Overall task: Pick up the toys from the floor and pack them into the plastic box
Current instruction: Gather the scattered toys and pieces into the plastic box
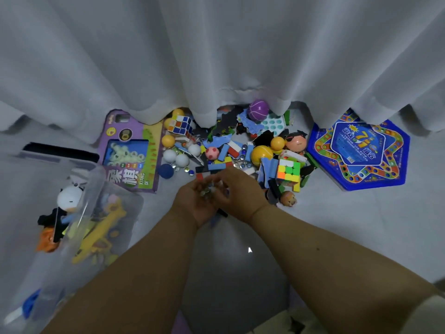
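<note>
Your left hand (196, 201) cups small marbles (209, 189) while your right hand (237, 189) pinches more in; the plastic box (96, 179), at left, holds few toys; most toys (240, 150) remain floor-bound.

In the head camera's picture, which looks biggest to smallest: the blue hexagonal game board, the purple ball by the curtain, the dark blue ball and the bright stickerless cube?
1. Blue hexagonal game board
2. Bright stickerless cube
3. Purple ball
4. Dark blue ball

The two balls look close in size, so their order is unsure.
</note>
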`<state>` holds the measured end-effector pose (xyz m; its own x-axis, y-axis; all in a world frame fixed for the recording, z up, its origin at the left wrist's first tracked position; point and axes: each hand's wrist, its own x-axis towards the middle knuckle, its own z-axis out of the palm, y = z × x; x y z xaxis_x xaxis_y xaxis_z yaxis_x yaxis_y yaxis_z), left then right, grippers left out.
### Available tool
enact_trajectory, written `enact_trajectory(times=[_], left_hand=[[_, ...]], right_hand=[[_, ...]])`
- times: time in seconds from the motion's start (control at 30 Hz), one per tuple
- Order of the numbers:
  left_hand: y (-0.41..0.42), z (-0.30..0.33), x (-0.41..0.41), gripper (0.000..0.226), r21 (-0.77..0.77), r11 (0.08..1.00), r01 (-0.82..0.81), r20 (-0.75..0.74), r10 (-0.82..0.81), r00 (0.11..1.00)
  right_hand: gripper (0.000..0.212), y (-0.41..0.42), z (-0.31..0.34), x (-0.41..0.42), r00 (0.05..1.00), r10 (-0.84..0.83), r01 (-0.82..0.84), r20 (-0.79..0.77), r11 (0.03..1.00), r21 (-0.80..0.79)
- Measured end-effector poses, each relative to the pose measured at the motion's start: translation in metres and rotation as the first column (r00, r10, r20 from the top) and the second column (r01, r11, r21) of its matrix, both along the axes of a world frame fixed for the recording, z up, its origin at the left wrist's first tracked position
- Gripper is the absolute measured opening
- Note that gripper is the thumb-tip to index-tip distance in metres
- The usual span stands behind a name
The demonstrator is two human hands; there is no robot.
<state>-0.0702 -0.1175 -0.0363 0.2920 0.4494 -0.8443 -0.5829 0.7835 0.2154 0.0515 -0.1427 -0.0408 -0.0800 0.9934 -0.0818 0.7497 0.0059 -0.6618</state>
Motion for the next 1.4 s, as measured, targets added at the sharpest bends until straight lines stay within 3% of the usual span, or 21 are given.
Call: enact_trajectory(times=[0.13,0.2,0.4,0.67,1.0,1.2,1.4], left_hand=[[0.003,-0.006,-0.019,0.043,-0.033,0.994,-0.108,-0.054,0.106,0.993],[0.005,-0.008,-0.026,0.045,-0.043,0.993,-0.109,-0.062,0.106,0.992],[0.014,-0.019,-0.031,0.046,-0.072,0.993,-0.095,-0.079,0.089,0.993],[0.033,-0.025,-0.027,0.041,-0.070,0.994,-0.080,-0.032,0.078,0.996],[0.038,-0.042,-0.029,0.043,-0.099,0.992,-0.082,-0.020,0.080,0.997],[0.038,-0.042,-0.032,0.060,-0.110,0.989,-0.096,-0.030,0.093,0.995],[0.035,-0.036,-0.032,0.065,-0.106,0.990,-0.090,-0.068,0.083,0.994]], right_hand=[[0.014,0.016,-0.016,0.015,0.940,-0.338,0.332,-0.056,0.939,-0.092],[0.011,0.027,-0.025,0.027,0.924,-0.383,0.377,0.010,0.906,-0.191],[0.025,0.058,-0.047,0.031,0.965,-0.179,0.232,0.193,0.924,-0.304],[0.035,0.081,-0.057,0.021,0.912,0.019,0.123,0.411,0.941,-0.315],[0.039,0.080,-0.073,0.013,0.926,-0.159,0.272,0.344,0.911,-0.310],[0.026,0.071,-0.076,0.011,0.916,-0.139,0.258,0.376,0.922,-0.289],[0.023,0.082,-0.062,0.018,0.935,-0.026,0.178,0.353,0.898,-0.403]])
